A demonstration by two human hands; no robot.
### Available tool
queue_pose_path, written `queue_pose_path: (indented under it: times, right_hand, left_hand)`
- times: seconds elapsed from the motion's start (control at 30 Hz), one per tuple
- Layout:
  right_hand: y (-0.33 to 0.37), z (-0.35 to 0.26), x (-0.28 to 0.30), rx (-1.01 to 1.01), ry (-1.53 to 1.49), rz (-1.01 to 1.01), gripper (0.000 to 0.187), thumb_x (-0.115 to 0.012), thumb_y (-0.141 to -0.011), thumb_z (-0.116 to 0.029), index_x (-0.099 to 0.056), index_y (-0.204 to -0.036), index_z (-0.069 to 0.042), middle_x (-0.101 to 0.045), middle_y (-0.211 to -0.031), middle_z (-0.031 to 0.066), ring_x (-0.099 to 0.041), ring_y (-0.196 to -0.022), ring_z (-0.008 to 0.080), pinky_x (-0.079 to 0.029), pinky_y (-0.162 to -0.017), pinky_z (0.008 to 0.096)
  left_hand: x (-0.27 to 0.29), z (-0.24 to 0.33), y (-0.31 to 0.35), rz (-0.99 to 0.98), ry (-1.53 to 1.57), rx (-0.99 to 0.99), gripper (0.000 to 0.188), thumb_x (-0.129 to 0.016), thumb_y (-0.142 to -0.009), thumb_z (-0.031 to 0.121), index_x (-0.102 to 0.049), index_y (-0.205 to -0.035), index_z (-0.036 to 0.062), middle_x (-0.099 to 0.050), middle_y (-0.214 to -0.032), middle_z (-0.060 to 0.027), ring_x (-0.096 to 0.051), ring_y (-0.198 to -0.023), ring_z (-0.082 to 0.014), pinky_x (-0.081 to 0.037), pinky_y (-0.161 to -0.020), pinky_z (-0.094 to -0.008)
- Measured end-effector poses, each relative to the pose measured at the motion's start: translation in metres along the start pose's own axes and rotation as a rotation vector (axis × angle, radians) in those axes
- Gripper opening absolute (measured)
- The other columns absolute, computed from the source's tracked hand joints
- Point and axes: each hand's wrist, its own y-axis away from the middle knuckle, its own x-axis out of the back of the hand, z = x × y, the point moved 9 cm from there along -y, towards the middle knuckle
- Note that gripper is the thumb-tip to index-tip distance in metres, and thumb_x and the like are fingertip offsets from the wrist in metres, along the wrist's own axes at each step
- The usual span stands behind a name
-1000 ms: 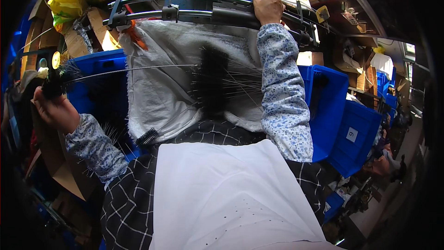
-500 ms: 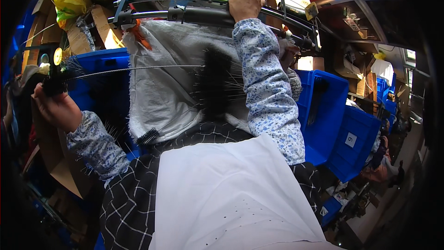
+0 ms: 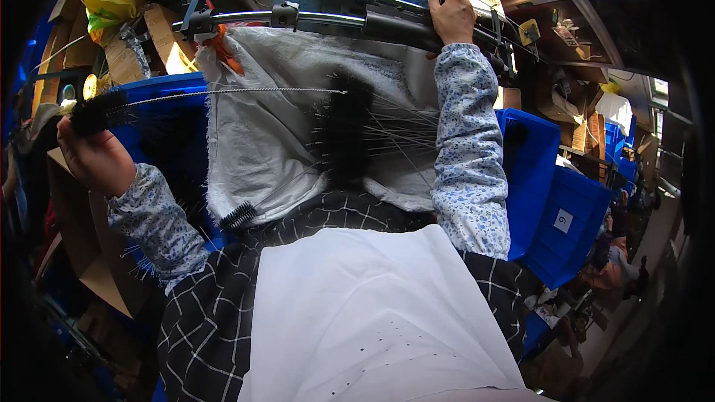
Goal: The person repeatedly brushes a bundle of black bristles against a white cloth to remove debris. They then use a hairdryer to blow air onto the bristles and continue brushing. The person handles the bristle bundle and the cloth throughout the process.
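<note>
Your left hand (image 3: 97, 156) pinched the brush (image 3: 100, 112) by its bristles at far left, its wire (image 3: 231, 91) stretching right above the white cloth (image 3: 261, 134); your right hand (image 3: 453, 18) was at the rails (image 3: 331, 18), grip unclear. Light pinching probably spared the bristles.

- Black on the brush bristles (image 3: 97, 113), silver on the twisted wire stem (image 3: 238, 91)
- Blue-and-white mottled print on the sleeves (image 3: 469, 149)
- White windowpane checks over black on the clothing (image 3: 208, 320)
- Pale grey on the lap cloth (image 3: 257, 134)
- Deep blue on the bins (image 3: 562, 246)
</note>
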Motion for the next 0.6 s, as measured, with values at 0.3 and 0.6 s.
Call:
queue_pose_path:
  times: [0.3, 0.6]
  right_hand:
    - [-0.028, 0.062, 0.009, -0.023, 0.164, -0.360, 0.030, -0.042, -0.083, -0.036, -0.057, -0.103, -0.020, -0.057, -0.100, 0.0101, -0.052, -0.095, 0.0267, -0.037, -0.081, 0.0398]
    - [0.089, -0.075, 0.081, 0.267, -0.451, -0.827, 0.028, -0.046, -0.085, -0.018, -0.052, -0.108, -0.003, -0.057, -0.098, 0.0129, -0.055, -0.087, 0.0250, -0.043, -0.076, 0.0323]
  left_hand:
    - [-0.082, -0.022, 0.042, -0.201, 0.366, 0.331, 0.015, -0.048, -0.085, 0.011, -0.051, -0.096, 0.0014, -0.056, -0.088, -0.0048, -0.056, -0.079, -0.0114, -0.048, -0.069, -0.0227]
    - [-0.168, -0.031, 0.130, -0.501, 0.396, 0.524, 0.015, -0.046, -0.087, 0.017, -0.049, -0.095, 0.0040, -0.054, -0.085, -0.0021, -0.051, -0.072, -0.0062, -0.042, -0.064, -0.0171]
